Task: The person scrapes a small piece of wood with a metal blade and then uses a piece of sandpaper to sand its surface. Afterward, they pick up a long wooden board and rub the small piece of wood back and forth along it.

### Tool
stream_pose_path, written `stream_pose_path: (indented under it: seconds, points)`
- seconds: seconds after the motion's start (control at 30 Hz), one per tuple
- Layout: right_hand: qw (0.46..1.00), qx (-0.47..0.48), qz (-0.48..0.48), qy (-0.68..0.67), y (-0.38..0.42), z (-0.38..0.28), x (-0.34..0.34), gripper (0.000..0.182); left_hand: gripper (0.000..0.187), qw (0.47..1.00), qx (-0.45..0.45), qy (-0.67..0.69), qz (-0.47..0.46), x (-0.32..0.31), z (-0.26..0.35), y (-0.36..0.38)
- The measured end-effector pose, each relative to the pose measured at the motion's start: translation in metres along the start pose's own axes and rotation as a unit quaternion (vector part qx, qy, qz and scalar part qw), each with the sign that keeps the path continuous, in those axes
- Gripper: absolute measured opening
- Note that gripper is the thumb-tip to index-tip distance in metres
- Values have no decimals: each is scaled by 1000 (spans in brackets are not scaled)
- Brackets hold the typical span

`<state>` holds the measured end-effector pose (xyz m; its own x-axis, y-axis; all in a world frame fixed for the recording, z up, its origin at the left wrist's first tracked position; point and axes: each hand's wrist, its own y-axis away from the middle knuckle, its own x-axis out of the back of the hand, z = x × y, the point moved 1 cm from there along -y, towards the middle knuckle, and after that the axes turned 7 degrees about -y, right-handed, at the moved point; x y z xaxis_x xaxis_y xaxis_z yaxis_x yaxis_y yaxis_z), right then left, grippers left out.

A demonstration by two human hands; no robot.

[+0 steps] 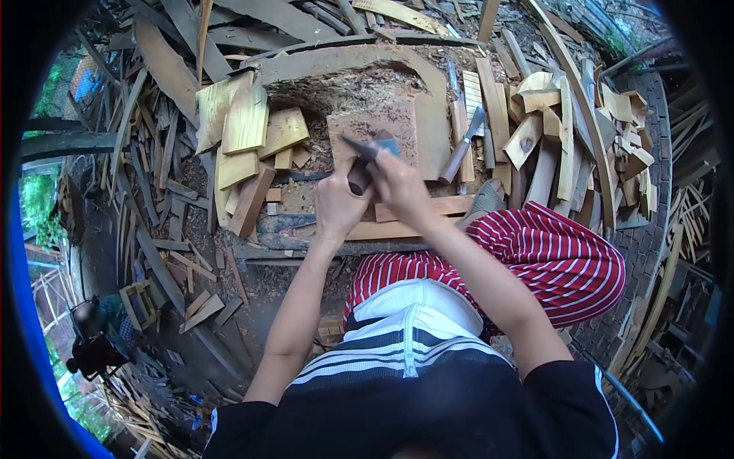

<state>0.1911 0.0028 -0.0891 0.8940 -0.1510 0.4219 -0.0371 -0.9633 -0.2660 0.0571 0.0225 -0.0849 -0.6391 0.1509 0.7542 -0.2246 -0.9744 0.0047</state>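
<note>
Both my hands are close together over a wooden block [372,126] on the bench. My left hand [339,205] is closed around a small dark brown wooden piece [358,179], whose rounded end shows beside the thumb. My right hand [404,187] grips a knife with a dark pointed blade [356,147], which points up and to the left above the wooden piece. The knife's handle is hidden in my fingers. Just beyond the right hand is a blurred blue patch [388,145] that I cannot make out. A broad-bladed knife with a wooden handle [459,155] lies to the right.
Cut yellowish wood blocks [246,126] are piled left of the work spot. More curved offcuts [547,115] heap up on the right. Wood chips [367,84] cover the hollow behind the block. A flat strip of wood [428,208] lies near my knees.
</note>
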Motion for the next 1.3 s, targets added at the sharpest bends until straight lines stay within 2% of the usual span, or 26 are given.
stream_pose_path:
  seconds: [0.03,0.07,0.13,0.17,0.2,0.27,0.33,0.4,0.47,0.53,0.6,0.63,0.67,0.73,0.83,0.87,0.93,0.97,1.0,1.07,1.13,1.17,1.2,1.23,1.3]
  points:
    - [989,-135,-56,-3,-12,16,7,19,39,999,-25,0,40,-5,-8,1]
    - [992,-125,-14,-8,-19,26,5,13,39,999,-24,0,37,-4,-7,3]
    - [995,-95,-22,32,-15,9,1,18,39,1000,4,-6,15,0,2,-7]
    - [999,1,18,47,-4,-7,0,26,39,999,44,13,-24,3,5,-9]
    - [999,24,-16,37,4,-17,0,32,39,999,48,14,-21,4,6,-10]
    - [999,33,-16,-3,4,-10,7,31,38,999,26,4,-28,4,4,-5]
    - [985,-154,-77,28,-16,18,11,26,38,1000,-10,13,-4,0,2,-4]
    - [992,-113,-21,43,-22,32,1,24,36,999,-34,-10,27,1,-2,-9]
    - [998,-53,-14,29,-10,4,1,26,37,999,-41,-4,24,5,-3,-13]
    - [995,72,-33,54,6,-13,-4,35,40,999,8,-13,-45,7,-4,-10]
    - [997,45,-43,37,1,1,-2,36,41,999,8,11,-50,6,-4,-2]
    - [997,-18,-42,62,-10,14,-1,34,40,1000,-26,9,-10,3,-9,-3]
    - [984,-136,-92,62,-24,31,0,32,38,998,-57,6,29,3,-13,-1]
    - [988,-125,-61,68,-31,25,-1,28,36,997,-57,22,36,8,-7,-5]
    - [997,58,3,49,-3,-13,-6,25,39,996,38,11,-78,13,1,-7]
    - [998,50,2,48,-1,-10,-5,25,39,995,41,9,-86,12,-1,-4]
    - [998,14,-28,61,-11,10,2,24,39,999,-25,10,-26,10,-5,-3]
    - [996,-60,-29,63,-21,36,0,22,40,999,-43,-3,-9,8,-8,-3]
    - [992,-81,3,100,-33,37,4,22,40,999,-43,-4,-5,8,-8,-4]
    - [987,-131,-42,84,-33,25,7,23,41,998,-67,-21,3,7,-4,-7]
    - [996,10,13,86,-10,-1,-3,23,42,999,-43,-5,-11,6,3,-12]
    - [996,41,7,79,-4,-4,-5,23,43,999,-17,1,-31,8,5,-11]
    - [996,32,8,77,-1,1,-6,23,43,998,8,5,-57,10,3,-7]
    - [998,-22,-11,63,-7,14,-4,24,43,999,-23,5,-35,9,-2,-5]
    - [989,-120,-29,86,-29,51,-2,26,43,1000,-15,4,-18,7,-1,-6]
